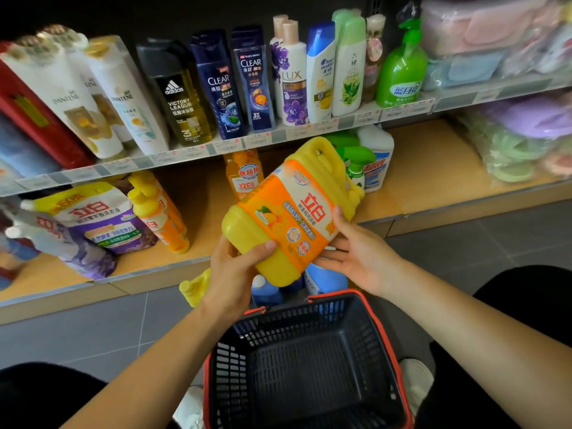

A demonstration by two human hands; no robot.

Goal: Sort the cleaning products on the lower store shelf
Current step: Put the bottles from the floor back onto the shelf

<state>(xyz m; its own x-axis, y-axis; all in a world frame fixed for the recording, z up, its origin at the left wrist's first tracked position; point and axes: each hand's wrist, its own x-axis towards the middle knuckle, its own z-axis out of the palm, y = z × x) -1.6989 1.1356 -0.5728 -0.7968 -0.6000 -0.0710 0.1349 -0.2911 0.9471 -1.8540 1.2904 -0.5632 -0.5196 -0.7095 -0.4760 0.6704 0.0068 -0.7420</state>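
Left hand [235, 267] is gripping the yellow jug [288, 212] by its base corner, thumb curled over the front.
Right hand [356, 252] is bracing the jug's right side with straight fingers; the jug is tilting above the basket [309, 320], base near-left, handle end pointing far-right toward the lower shelf [427, 168], so a forward push probably seats it.

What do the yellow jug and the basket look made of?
Yellow jug: likely opaque moulded plastic, glossy; soft highlights, moulded-in handle, printed wrap label. Basket: matte dark plastic by the look, moulded open lattice walls, red rim.
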